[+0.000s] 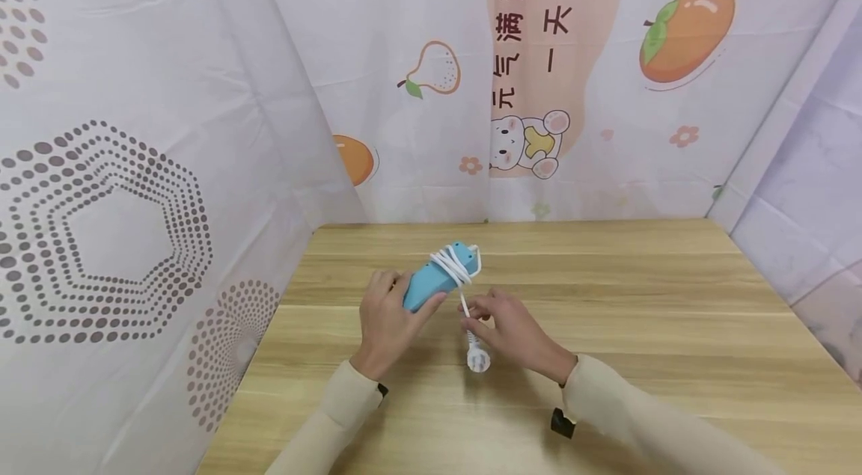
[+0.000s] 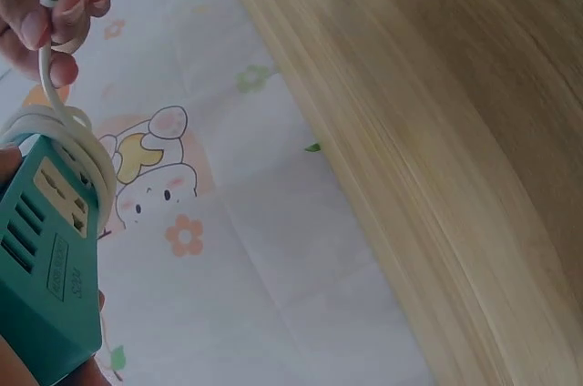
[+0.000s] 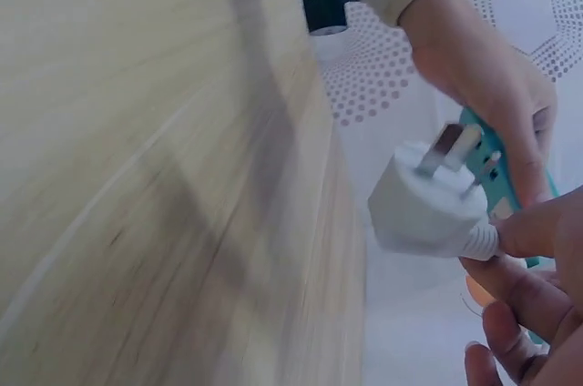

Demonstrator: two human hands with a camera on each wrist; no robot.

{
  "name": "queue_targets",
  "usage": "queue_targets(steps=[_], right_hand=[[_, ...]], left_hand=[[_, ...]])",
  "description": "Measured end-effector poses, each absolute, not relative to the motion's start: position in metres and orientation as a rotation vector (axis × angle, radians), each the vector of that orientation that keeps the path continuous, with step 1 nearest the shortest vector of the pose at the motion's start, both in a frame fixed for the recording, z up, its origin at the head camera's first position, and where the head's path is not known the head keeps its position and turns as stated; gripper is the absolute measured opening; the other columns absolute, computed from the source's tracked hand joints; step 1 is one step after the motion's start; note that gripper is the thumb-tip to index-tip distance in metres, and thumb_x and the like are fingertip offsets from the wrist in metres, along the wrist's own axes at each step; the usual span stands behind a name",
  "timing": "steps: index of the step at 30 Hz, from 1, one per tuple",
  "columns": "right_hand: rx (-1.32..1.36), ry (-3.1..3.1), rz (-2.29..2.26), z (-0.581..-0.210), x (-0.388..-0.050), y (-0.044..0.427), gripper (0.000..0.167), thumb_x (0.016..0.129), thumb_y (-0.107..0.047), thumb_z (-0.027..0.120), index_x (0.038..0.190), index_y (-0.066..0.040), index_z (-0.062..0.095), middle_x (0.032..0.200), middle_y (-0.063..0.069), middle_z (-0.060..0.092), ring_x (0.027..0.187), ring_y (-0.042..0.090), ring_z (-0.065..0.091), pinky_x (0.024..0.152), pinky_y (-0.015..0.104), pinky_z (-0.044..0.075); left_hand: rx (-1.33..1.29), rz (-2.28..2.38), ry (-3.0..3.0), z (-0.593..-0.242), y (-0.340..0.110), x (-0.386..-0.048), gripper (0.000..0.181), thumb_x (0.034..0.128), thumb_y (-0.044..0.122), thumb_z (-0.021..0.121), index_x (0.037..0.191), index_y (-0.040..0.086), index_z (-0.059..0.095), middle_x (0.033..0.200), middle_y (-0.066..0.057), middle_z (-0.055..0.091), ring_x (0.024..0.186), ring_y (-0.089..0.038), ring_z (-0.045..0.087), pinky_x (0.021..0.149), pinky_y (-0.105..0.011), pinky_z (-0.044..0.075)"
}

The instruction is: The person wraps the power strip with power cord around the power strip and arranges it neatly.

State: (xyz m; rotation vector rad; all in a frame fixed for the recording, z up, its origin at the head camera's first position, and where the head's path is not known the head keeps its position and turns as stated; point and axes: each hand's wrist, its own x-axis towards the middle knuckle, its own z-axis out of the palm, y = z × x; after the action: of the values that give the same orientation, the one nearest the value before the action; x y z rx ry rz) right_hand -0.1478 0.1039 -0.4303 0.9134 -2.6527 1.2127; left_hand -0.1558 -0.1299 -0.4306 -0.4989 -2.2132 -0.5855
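My left hand (image 1: 389, 318) grips a blue-green power strip (image 1: 429, 285) by its near end, holding it tilted above the table. A white cord (image 1: 450, 262) is wound several times round the strip's far end. In the left wrist view, the strip (image 2: 53, 268) shows a cream socket face and dark slots. My right hand (image 1: 509, 327) pinches the cord's loose end just by the plug's ribbed neck. From those fingers hangs the white plug (image 1: 478, 360); its metal prongs stand out plainly on the plug (image 3: 428, 195) in the right wrist view.
Under both hands lies a wooden table (image 1: 606, 295). A white printed curtain (image 1: 404, 4) hangs behind its far edge, and another patterned curtain (image 1: 135, 86) runs along the left side. A dark band end (image 1: 563, 423) juts from the right sleeve.
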Motion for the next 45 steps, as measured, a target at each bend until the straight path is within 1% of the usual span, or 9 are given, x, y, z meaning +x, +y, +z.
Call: queue_targets(steps=[5, 7, 11, 13, 16, 22, 27, 37, 45], right_hand=[[0.845, -2.635, 1.525, -0.425, -0.146, 0.104, 0.030, 0.097, -0.014, 0.074, 0.123, -0.003, 0.063, 0.094, -0.005, 0.077, 0.086, 0.009, 0.066, 0.073, 0.026, 0.052], [0.820, -2.608, 1.650, -0.425, -0.146, 0.105, 0.035, 0.097, -0.012, 0.073, 0.127, -0.004, 0.055, 0.096, 0.001, 0.078, 0.086, 0.010, 0.071, 0.070, 0.026, 0.052], [0.887, -2.588, 1.675, -0.425, -0.148, 0.106, 0.020, 0.099, -0.010, 0.070, 0.118, -0.009, 0.063, 0.099, 0.002, 0.077, 0.088, 0.014, 0.073, 0.072, 0.029, 0.054], [0.946, -2.609, 1.611, -0.426, -0.148, 0.106, 0.015, 0.100, -0.008, 0.068, 0.113, -0.014, 0.072, 0.102, -0.004, 0.076, 0.090, 0.012, 0.072, 0.075, 0.031, 0.055], [1.044, -2.615, 1.451, -0.429, -0.148, 0.106, 0.024, 0.098, -0.006, 0.068, 0.118, -0.017, 0.075, 0.104, -0.007, 0.074, 0.086, 0.008, 0.067, 0.075, 0.033, 0.056], [1.159, -2.457, 1.221, -0.436, -0.150, 0.104, 0.022, 0.092, -0.009, 0.078, 0.113, -0.014, 0.076, 0.093, -0.008, 0.070, 0.075, 0.001, 0.058, 0.065, 0.023, 0.052], [1.160, -2.351, 1.028, -0.438, -0.152, 0.106, 0.023, 0.090, -0.005, 0.079, 0.110, -0.010, 0.070, 0.093, -0.004, 0.067, 0.074, 0.004, 0.056, 0.063, 0.022, 0.050], [1.122, -2.238, 0.795, -0.441, -0.158, 0.114, 0.033, 0.077, -0.014, 0.087, 0.083, -0.016, 0.055, 0.078, -0.011, 0.052, 0.071, 0.004, 0.042, 0.058, 0.017, 0.038], [1.085, -2.302, 0.887, -0.440, -0.157, 0.116, 0.034, 0.081, -0.027, 0.090, 0.078, -0.019, 0.058, 0.076, -0.010, 0.052, 0.074, 0.004, 0.033, 0.060, 0.020, 0.034]], left_hand=[[-0.504, -0.560, -2.238, -0.432, -0.130, -0.157, 0.069, 0.0884, 0.065, 0.071, 0.101, -0.002, 0.075, 0.086, -0.006, 0.059, 0.077, -0.021, 0.049, 0.060, -0.031, 0.039], [-0.494, -0.557, -2.257, -0.433, -0.130, -0.157, 0.066, 0.0864, 0.062, 0.075, 0.102, -0.002, 0.075, 0.086, -0.006, 0.058, 0.076, -0.021, 0.048, 0.060, -0.030, 0.038], [-0.472, -0.548, -2.292, -0.436, -0.130, -0.157, 0.061, 0.0793, 0.052, 0.086, 0.103, -0.003, 0.075, 0.085, -0.006, 0.057, 0.076, -0.021, 0.047, 0.061, -0.030, 0.037], [-0.470, -0.544, -2.299, -0.437, -0.129, -0.157, 0.060, 0.0777, 0.050, 0.088, 0.103, -0.003, 0.075, 0.084, -0.006, 0.057, 0.076, -0.021, 0.047, 0.060, -0.029, 0.036], [-0.472, -0.550, -2.303, -0.436, -0.129, -0.155, 0.059, 0.0781, 0.051, 0.087, 0.101, -0.002, 0.075, 0.083, -0.005, 0.057, 0.075, -0.020, 0.047, 0.059, -0.029, 0.036], [-0.483, -0.551, -2.325, -0.435, -0.130, -0.155, 0.061, 0.0792, 0.054, 0.085, 0.102, -0.002, 0.076, 0.085, -0.005, 0.058, 0.076, -0.019, 0.046, 0.059, -0.028, 0.037], [-0.535, -0.526, -2.384, -0.441, -0.131, -0.153, 0.058, 0.0780, 0.051, 0.087, 0.100, -0.001, 0.077, 0.084, -0.004, 0.059, 0.074, -0.018, 0.046, 0.059, -0.028, 0.039], [-0.753, -0.481, -2.594, -0.442, -0.130, -0.151, 0.055, 0.0834, 0.052, 0.083, 0.105, 0.002, 0.078, 0.094, -0.001, 0.065, 0.081, -0.012, 0.049, 0.065, -0.024, 0.042], [-0.875, -0.390, -2.606, -0.438, -0.126, -0.147, 0.053, 0.0806, 0.055, 0.084, 0.100, 0.005, 0.078, 0.086, 0.005, 0.056, 0.076, -0.009, 0.042, 0.062, -0.020, 0.038]])
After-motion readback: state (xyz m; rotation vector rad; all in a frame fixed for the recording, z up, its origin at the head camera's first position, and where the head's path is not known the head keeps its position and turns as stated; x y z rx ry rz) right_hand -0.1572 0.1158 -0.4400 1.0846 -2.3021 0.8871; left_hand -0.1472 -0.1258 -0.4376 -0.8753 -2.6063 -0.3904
